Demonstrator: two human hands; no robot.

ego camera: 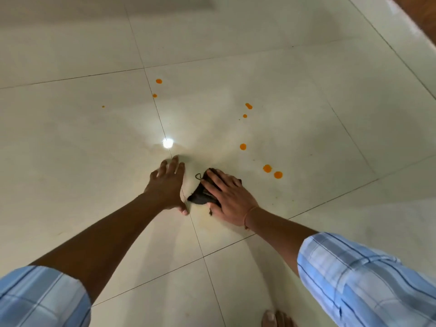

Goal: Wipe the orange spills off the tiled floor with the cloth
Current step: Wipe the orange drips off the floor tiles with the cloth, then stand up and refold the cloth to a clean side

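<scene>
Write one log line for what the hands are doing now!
right hand: flat on cloth | left hand: bare floor | orange spills: remaining

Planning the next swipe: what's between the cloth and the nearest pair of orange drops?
Head view: bare tile only between the dark cloth under the right hand and the two orange drops.

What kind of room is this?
Probably a room inside a home, though which room can't be told. The floor is glossy pale tiles that mirror a ceiling light, and a wooden edge, maybe a door or furniture, shows at the top right.
</scene>
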